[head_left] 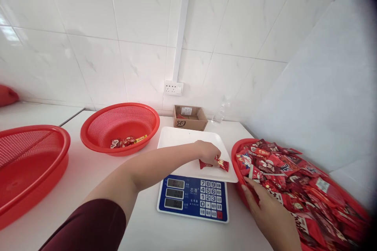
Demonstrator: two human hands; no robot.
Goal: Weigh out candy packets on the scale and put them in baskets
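My left hand (207, 152) is over the white weighing pan (176, 143) of a digital scale. Its fingers are closed on a small red snack packet (224, 164), which lies at the pan's surface; another red piece shows under the hand. The scale's blue panel (193, 198) has number keys and three displays. My right hand (269, 211) rests at the near left side of a red basket (234, 153), fingers stretched out and apart. Beside those fingers, red snack packets (291, 180) are heaped in that basket.
A red mesh basket (88, 125) holding a few packets (126, 141) stands left of the scale. Another red basket (32, 172) is at the far left. Behind the scale are a cardboard box (190, 123) and a clear plastic bottle (219, 113), near a wall socket (173, 88).
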